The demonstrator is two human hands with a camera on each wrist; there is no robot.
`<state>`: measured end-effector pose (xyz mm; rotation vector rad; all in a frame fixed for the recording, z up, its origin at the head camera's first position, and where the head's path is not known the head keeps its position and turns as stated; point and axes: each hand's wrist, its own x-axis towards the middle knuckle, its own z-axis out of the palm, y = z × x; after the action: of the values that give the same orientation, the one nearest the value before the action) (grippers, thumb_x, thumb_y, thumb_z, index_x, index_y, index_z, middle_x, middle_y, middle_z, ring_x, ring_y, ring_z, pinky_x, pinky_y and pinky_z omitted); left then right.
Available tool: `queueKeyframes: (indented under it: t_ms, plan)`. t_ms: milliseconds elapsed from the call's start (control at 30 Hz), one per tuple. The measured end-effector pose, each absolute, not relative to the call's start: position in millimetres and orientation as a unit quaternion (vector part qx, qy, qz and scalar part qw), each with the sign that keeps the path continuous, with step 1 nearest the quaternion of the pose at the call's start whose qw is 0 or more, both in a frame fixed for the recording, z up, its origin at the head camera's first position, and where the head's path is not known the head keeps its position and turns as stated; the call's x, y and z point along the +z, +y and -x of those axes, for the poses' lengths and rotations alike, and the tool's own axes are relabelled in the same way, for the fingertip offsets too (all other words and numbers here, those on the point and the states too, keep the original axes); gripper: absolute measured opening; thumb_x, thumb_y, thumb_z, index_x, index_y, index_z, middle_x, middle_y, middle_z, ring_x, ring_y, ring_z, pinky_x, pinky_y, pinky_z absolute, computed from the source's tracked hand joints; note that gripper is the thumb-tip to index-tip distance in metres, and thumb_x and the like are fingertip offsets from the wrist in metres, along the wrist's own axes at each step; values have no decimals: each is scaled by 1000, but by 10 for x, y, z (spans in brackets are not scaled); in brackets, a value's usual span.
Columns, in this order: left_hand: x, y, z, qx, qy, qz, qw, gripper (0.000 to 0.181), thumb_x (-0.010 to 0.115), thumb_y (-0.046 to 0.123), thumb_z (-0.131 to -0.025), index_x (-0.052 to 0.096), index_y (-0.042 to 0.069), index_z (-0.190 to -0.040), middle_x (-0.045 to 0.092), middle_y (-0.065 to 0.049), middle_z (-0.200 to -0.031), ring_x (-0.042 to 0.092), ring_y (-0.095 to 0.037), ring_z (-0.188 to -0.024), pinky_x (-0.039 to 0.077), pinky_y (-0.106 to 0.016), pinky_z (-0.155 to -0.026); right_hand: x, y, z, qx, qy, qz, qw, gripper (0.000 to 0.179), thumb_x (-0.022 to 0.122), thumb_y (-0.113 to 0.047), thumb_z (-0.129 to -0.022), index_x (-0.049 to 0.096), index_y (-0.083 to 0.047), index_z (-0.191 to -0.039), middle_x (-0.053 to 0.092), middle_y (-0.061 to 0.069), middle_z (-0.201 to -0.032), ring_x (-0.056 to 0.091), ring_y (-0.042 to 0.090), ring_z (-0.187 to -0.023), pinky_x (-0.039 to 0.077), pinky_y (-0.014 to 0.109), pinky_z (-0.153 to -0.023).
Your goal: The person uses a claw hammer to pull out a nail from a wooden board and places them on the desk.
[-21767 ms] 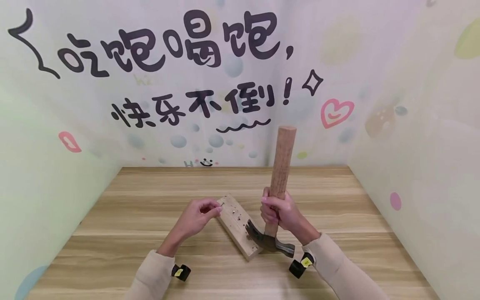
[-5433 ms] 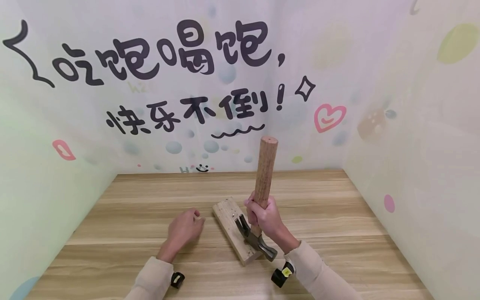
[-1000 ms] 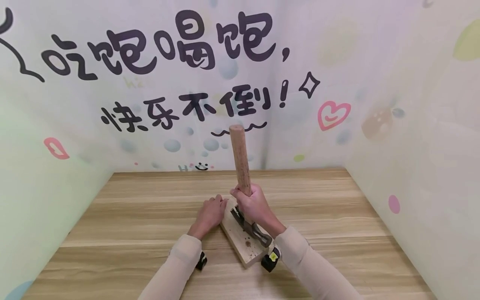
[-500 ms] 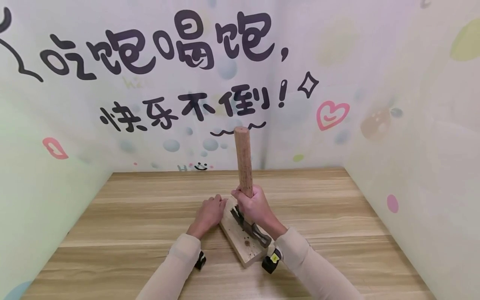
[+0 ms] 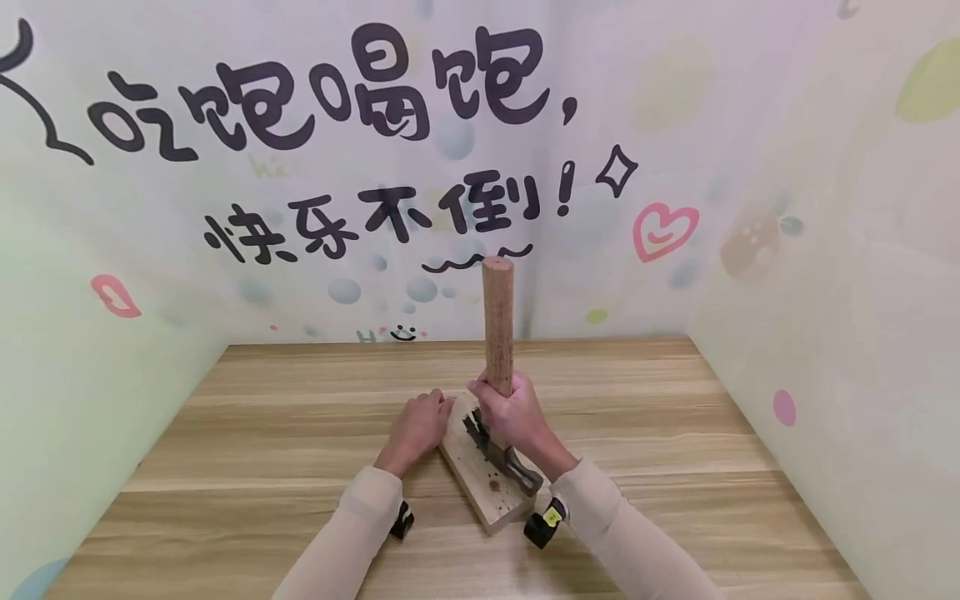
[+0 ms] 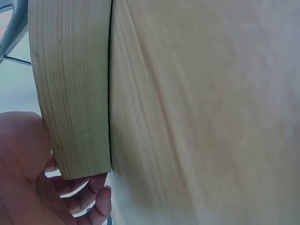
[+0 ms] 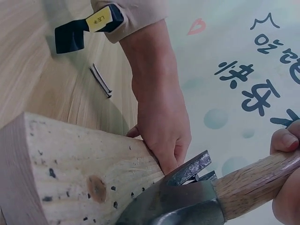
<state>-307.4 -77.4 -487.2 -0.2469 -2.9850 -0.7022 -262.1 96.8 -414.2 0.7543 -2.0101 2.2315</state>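
Note:
A wooden block [image 5: 480, 492] with several dark holes and a knot lies on the table. At its far end my left hand [image 5: 420, 429] holds it, with the fingers curled round the end in the left wrist view. My right hand [image 5: 513, 412] grips the wooden handle of a claw hammer [image 5: 498, 325], low down near the head. The handle points up, and the hammer head lies along the top of the block, claw toward the far end. In the right wrist view a small nail [image 7: 196, 177] shows in the slot of the claw.
Loose nails [image 7: 101, 80] lie on the wood-grain table [image 5: 225, 517] beside the block in the right wrist view. Printed cloth walls [image 5: 360, 275] stand behind and at both sides. A black wrist camera [image 5: 542, 525] sits on my right cuff.
Earlier my left hand pinched a nail, then lay apart from the block; now it holds the block's far end. Over the last second the hammer handle has tilted slightly right.

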Motion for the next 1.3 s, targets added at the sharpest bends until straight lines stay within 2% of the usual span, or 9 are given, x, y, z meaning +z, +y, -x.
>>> queueKeyframes:
  t_ms: [167, 400, 567, 767, 967, 1167, 1300]
  plan:
    - [-4894, -779, 3074, -229, -967, 93, 59, 31, 49, 31, -105, 62, 8, -89, 59, -7, -76, 56, -22, -68, 46, -38, -60, -4142, 987, 2624, 722, -638, -267, 23, 27, 56, -6, -96, 49, 10, -75, 40, -6, -50, 36, 6, -41, 30, 23, -40]
    - [-4896, -784, 3079, -234, -966, 92, 54, 33, 48, 33, -105, 63, 8, -90, 57, -6, -74, 53, -19, -66, 45, -35, -59, -4108, 1019, 2619, 726, -640, -249, 38, 25, 56, -5, -94, 47, 11, -77, 42, 2, -50, 37, 15, -41, 31, 31, -38]
    - [-4880, -783, 3067, -235, -966, 88, 56, 32, 49, 33, -105, 65, 7, -93, 59, -6, -76, 53, -18, -66, 46, -35, -59, -4074, 1038, 2612, 729, -641, -238, 40, 22, 55, -5, -93, 47, 9, -78, 42, 4, -50, 39, 13, -42, 32, 31, -39]
    - [-4885, -770, 3052, -240, -965, 78, 78, 29, 53, 33, -103, 65, 7, -99, 63, -9, -84, 60, -24, -74, 50, -40, -64, -4022, 1056, 2610, 736, -625, -256, 44, 22, 53, -1, -92, 46, 10, -74, 37, 16, -49, 36, 19, -40, 31, 29, -39]
    - [-4814, -787, 2991, -256, -960, 55, 96, 27, 57, 34, -100, 63, 10, -110, 64, -11, -98, 62, -30, -93, 51, -47, -70, -3954, 1074, 2573, 745, -611, -263, 45, 25, 56, -2, -91, 43, 11, -73, 40, 6, -48, 38, 12, -40, 32, 25, -39]
    - [-4756, -842, 2908, -272, -954, 57, 111, 23, 58, 30, -99, 63, 10, -109, 63, -10, -98, 59, -29, -95, 50, -46, -73, -3930, 1106, 2538, 751, -596, -282, 35, 29, 56, -3, -93, 40, 10, -71, 34, 14, -48, 34, 14, -39, 29, 27, -38]
    - [-4724, -876, 2827, -317, -938, 75, 116, 15, 58, 22, -98, 64, 10, -104, 62, -9, -95, 58, -27, -93, 49, -44, -76, -3906, 1123, 2514, 753, -593, -284, 35, 31, 56, -4, -93, 39, 9, -71, 36, 6, -47, 34, 12, -39, 28, 26, -38]
